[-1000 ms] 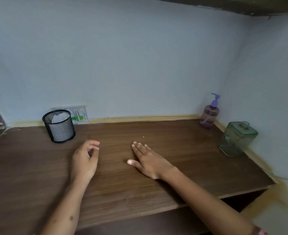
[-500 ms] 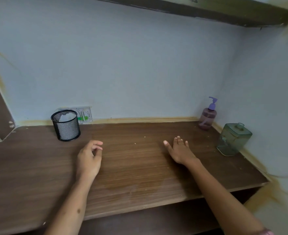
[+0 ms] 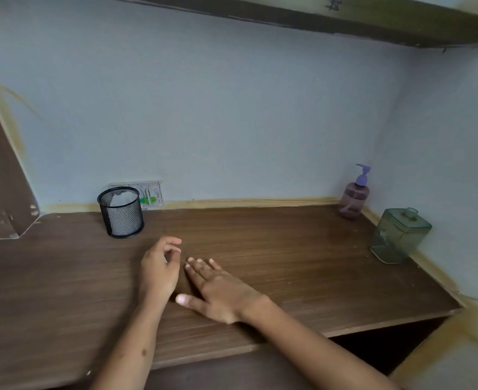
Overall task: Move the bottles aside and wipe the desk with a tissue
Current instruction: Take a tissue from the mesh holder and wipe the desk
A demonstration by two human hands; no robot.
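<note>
A brown wooden desk runs along a pale blue wall. A purple pump bottle stands in the back right corner. A green translucent square bottle sits just in front of it by the right wall. My right hand lies flat on the desk near the middle, fingers straight and pointing up-left. My left hand rests beside it, touching or nearly touching, with fingers loosely curled and nothing visible in them. No tissue shows under or in either hand.
A black mesh cup with something white inside stands at the back left, in front of a wall socket. A shelf hangs overhead. A brown panel bounds the left end. The desk's front edge is near my forearms.
My right hand slid right towards the bottles half a second ago, then swept back left across the desk to lie beside my left hand. The left hand barely moved.
</note>
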